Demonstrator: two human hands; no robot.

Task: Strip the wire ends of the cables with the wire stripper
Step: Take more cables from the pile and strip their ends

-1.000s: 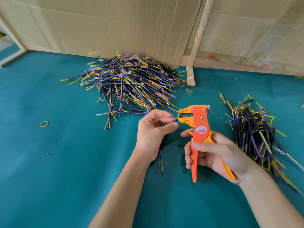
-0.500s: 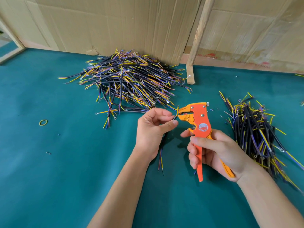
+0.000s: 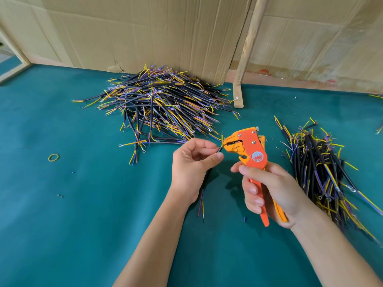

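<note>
My right hand [image 3: 269, 193] grips the handles of an orange wire stripper [image 3: 251, 154], squeezed close together, with its jaws pointing left. My left hand [image 3: 190, 164] pinches a black cable [image 3: 204, 189] between thumb and forefinger. The cable's upper end, with a yellow wire sticking up, sits at the stripper's jaws. Its lower end hangs below my palm with thin coloured wires showing. A large heap of black cables with yellow and purple wire ends [image 3: 163, 104] lies behind my hands. A smaller heap [image 3: 323, 168] lies to the right of my right hand.
Everything lies on a teal cloth surface [image 3: 83, 214]. Cardboard sheets [image 3: 145, 32] stand along the back, with a wooden post [image 3: 246, 48] leaning among them. A yellow rubber band [image 3: 53, 157] lies at the left. Small insulation bits dot the cloth.
My right hand has squeezed the stripper's handles closer together and the jaws have closed on the wire end. Both hands stay in roughly the same place.
</note>
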